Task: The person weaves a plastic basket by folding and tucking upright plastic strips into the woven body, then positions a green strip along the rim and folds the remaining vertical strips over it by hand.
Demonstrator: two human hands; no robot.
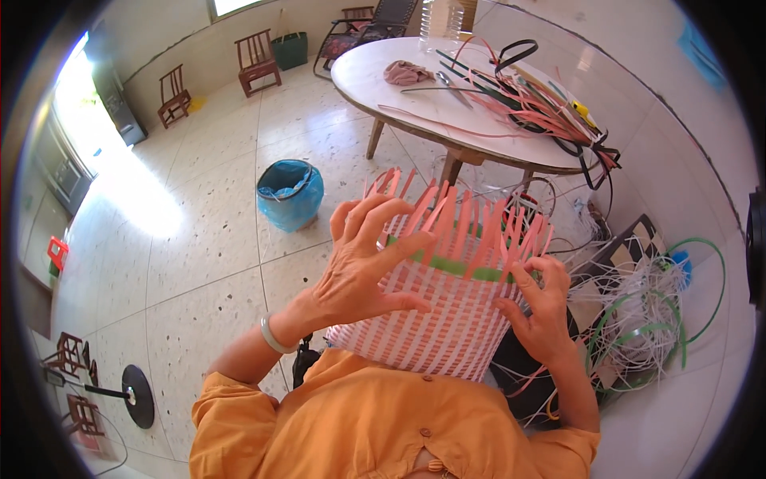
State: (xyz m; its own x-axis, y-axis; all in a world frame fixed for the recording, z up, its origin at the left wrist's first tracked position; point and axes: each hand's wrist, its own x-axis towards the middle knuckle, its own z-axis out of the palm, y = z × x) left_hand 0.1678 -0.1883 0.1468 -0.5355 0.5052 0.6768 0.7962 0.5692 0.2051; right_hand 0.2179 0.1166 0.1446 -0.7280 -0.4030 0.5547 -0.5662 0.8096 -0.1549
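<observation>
A pink-and-white woven basket (pixel 447 319) leans against my front, with a green band (pixel 451 265) near its rim. Loose pink strips (pixel 479 231) stick up from the top edge. My left hand (pixel 363 259) is over the basket's upper left side, its fingers spread and curved and nothing gripped between them. At the right end of the rim, my right hand (pixel 542 307) has its thumb and index finger against the weave near the green band, while its other fingers curl by the edge. Whether a single strip is pinched there is hard to make out.
A blue-lined bin (pixel 290 195) stands on the floor ahead. Beyond the basket, a round white table (pixel 363 76) bears a bundle of pink and dark strips (pixel 542 112), scissors (pixel 452 89) and a cloth (pixel 408 73). Tangled white strips (pixel 638 319) lie at my right.
</observation>
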